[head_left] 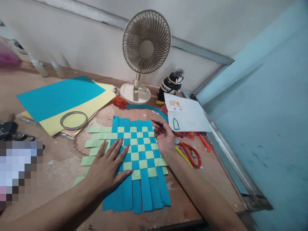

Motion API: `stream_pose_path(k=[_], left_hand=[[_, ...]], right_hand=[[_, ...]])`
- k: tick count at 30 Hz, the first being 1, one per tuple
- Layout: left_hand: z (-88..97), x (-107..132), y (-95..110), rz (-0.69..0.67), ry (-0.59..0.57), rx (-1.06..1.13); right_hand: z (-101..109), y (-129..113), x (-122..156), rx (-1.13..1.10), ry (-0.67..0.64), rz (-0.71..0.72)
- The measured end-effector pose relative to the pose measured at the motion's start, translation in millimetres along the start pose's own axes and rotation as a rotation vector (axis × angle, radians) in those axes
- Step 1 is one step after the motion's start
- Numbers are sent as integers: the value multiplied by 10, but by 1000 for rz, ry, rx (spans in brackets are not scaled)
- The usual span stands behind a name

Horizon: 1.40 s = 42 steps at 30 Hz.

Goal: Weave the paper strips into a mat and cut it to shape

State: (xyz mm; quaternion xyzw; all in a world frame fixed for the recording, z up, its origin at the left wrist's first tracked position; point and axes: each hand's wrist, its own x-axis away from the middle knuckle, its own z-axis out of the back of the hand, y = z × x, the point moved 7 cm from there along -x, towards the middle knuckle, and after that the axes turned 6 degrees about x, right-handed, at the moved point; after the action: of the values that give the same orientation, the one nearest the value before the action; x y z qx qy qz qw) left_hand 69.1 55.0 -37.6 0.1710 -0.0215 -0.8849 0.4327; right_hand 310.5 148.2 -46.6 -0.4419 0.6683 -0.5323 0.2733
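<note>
here: woven paper mat (143,164), flat on table (57,183); should handle light, limp, easily creased; best held at the interlaced middle. left hand (106,163): spread upon it. right hand (166,138): gripping what seems a pen (158,123).

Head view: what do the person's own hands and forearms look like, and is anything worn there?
The left hand and right hand show no gloves or rings. Both forearms show no sleeves, watch or bracelets. Left fingernails look glossy; I can't confirm polish.
</note>
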Motion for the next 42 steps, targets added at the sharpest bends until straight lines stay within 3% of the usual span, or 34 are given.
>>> stream_pose_path(k=[8, 11, 14, 18, 23, 31, 42], left_hand=[[-9, 1, 1, 1, -16, -16], [-2, -6, 9, -7, -21, -22], [-1, -4, 14, -12, -15, -31], [-7, 5, 13, -12, -5, -35], [2, 4, 25, -33, 10, -29], [14, -8, 3, 8, 9, 12], [9, -4, 19, -34, 19, -28]], right_hand=[[42, -152, -127, 35, -72, -4], [-13, -283, -13, 289, -127, 83], [-142, -330, 199, 615, -272, 171], [-247, -352, 374, 816, -328, 291], [-360, -346, 377, 832, -381, 385], [-356, -260, 348, 861, -397, 442], [-333, -224, 329, 795, -367, 378]])
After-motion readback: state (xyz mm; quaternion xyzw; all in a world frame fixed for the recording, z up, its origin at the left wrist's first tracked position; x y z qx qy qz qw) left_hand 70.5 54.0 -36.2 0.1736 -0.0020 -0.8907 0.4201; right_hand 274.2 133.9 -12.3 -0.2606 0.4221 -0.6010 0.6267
